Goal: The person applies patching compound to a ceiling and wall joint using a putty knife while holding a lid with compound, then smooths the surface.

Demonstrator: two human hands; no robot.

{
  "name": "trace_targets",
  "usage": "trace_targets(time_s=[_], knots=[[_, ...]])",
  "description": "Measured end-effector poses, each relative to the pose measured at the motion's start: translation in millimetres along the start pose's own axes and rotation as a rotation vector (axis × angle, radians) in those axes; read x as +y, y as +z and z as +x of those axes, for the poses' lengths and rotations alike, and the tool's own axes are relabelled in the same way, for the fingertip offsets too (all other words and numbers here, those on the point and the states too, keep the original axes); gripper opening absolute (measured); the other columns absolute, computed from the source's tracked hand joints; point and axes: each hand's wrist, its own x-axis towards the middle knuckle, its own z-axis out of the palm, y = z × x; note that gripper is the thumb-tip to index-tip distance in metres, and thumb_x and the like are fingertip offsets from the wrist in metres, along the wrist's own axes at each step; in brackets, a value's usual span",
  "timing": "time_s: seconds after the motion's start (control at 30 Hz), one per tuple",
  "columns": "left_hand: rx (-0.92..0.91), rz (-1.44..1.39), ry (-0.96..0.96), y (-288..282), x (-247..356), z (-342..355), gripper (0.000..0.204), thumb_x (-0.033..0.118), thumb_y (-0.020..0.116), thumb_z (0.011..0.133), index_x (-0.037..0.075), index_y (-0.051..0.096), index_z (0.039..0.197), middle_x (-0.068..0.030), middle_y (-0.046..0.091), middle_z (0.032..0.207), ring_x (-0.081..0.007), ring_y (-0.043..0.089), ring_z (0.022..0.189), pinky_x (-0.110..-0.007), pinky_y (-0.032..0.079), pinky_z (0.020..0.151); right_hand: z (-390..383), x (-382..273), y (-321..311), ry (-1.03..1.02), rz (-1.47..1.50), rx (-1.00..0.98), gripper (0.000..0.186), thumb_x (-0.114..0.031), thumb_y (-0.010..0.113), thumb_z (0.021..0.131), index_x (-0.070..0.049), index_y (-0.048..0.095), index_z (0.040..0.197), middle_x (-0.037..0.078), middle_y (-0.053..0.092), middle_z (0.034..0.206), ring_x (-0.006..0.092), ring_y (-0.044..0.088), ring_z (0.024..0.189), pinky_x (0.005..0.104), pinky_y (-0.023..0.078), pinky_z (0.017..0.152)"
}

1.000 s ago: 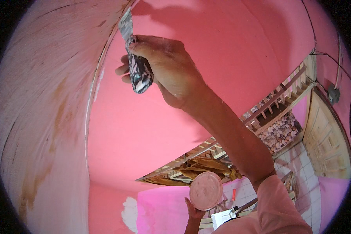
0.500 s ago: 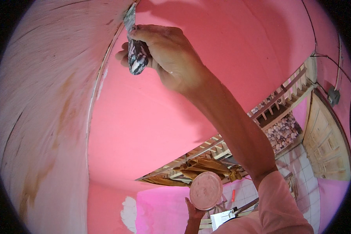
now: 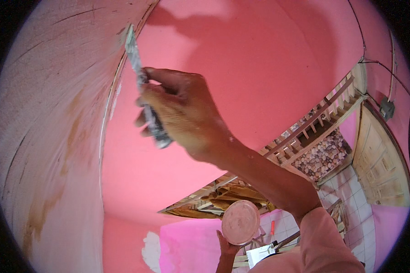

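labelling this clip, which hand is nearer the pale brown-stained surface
Right. The right hand is beside that surface, its paint-smeared scraper overlapping its edge in view; the left hand is farther right and lower, holding a round pinkish disc.

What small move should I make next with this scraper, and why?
I'd probably ease the scraper slightly right, toward the seam: the right grip holds it with its blade tip showing over the pale surface, left of that seam.

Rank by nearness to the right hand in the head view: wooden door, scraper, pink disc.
1. Scraper: in the right hand.
2. Pink disc: lower middle, held by the left hand.
3. Wooden door: far right side.
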Motion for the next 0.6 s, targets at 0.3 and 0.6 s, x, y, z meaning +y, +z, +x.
trace_targets(time_s=[0.3, 0.6], knots=[[0.237, 0.213, 0.079, 7, -4, -1, 0.08, 0.071, 0.014, 0.084, 0.017, 0.027, 0.141, -0.0126, 0.029, 0.144, -0.036, 0.03, 0.13, -0.055, 0.024, 0.106, 30, 13, -42, 0.075, 0.098, 0.081, 0.037, -0.015, 0.053, 0.088, 0.009, 0.051, 0.116, 0.015, 0.059, 0.084, 0.0181, 0.061, 0.064, 0.0293, 0.055, 0.055], [0.245, 0.205, 0.079, -1, -5, -5, 0.079, 0.072, 0.015, 0.083, 0.019, 0.027, 0.141, -0.01, 0.032, 0.143, -0.0344, 0.032, 0.129, -0.055, 0.024, 0.106, 41, 4, -38, 0.045, 0.172, 0.078, 0.034, -0.013, 0.052, 0.088, 0.01, 0.051, 0.113, 0.015, 0.059, 0.083, 0.0193, 0.061, 0.064, 0.0308, 0.056, 0.057]])
